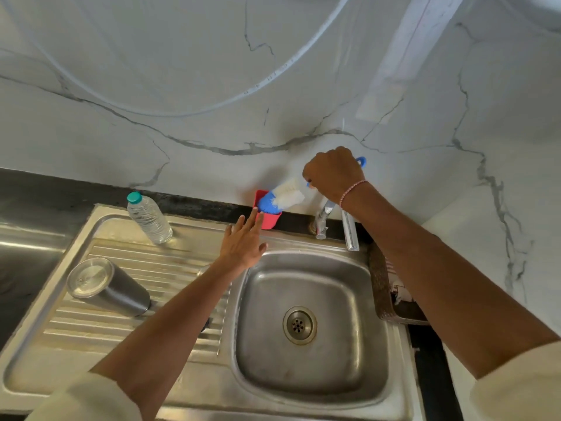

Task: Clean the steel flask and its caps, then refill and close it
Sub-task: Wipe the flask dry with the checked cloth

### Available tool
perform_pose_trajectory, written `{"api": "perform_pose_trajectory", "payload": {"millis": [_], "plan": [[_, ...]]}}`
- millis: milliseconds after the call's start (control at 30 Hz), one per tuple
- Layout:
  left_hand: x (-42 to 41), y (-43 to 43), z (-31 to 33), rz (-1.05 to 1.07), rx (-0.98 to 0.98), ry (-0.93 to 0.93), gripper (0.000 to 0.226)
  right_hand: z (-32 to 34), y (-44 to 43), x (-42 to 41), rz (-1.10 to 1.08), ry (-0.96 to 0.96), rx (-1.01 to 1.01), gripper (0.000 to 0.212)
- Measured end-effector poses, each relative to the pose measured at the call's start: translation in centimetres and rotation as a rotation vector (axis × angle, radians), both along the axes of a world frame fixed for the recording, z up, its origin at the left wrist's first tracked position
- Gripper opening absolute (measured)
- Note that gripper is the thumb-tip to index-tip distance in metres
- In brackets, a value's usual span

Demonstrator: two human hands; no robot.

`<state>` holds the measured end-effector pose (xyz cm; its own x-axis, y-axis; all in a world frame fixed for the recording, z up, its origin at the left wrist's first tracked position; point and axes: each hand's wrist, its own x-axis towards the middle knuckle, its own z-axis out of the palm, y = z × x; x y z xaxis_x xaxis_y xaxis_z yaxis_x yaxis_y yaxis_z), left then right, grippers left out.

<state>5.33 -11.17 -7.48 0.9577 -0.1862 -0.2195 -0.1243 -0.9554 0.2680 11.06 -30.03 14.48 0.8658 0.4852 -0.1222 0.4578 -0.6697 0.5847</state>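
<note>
Two hands are in view above a steel sink (349, 375) set in a dark worktop (27, 189).

1. Right hand (332, 174): grip closed in a fist round the blue handle of a bottle brush (285, 196). The brush slants down to the left, and its blue-and-white bristle head sits at the mouth of a red holder (270, 221) against the wall.
2. Left hand (243, 244): grip open, fingers straight. The fingertips are at the near edge of the red holder; contact cannot be confirmed.
3. Flask (112, 290): on the ribbed draining board (145, 262) left of the basin, well apart from both hands, with a closed round end towards the camera. The caps cannot be identified; a small dark item beside the left forearm is mostly hidden.
4. A capped plastic water bottle (149, 218) stands at the back of the draining board. No water can be seen at the tap (322, 221).

Assessment: the cleaning stage is in hand at the brush-handling step. Whether the brush is leaving or entering the holder cannot be determined. If it is leaving, the next move calls for the left hand to steady the holder while the bristles clear it, then to bring the flask over the basin, mouth towards the brush.
</note>
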Motion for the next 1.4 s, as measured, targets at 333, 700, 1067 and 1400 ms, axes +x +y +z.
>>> {"api": "perform_pose_trajectory", "payload": {"millis": [333, 700, 1067, 1400], "plan": [[0.1, -1.0, -0.7, 0.031, -0.022, 0.033, 0.098, -4.1, 1.7, 2.1, -0.03, -0.071, 0.073, 0.016], [0.0, -1.3, -0.2, 0.006, 0.009, 0.02, 0.097, -7.0, -1.2, 1.6, 0.148, -0.134, 0.657, 0.039], [-2.0, -2.8, 2.5, 0.029, -0.149, -0.159, 0.078, -5.8, -9.4, -5.4, 0.087, -0.383, 1.101, 0.021], [-8.6, -11.9, 0.5, -0.215, -0.337, -0.022, 0.048, -14.2, -24.8, -17.0, -0.843, -0.171, 1.219, 0.012]]}}
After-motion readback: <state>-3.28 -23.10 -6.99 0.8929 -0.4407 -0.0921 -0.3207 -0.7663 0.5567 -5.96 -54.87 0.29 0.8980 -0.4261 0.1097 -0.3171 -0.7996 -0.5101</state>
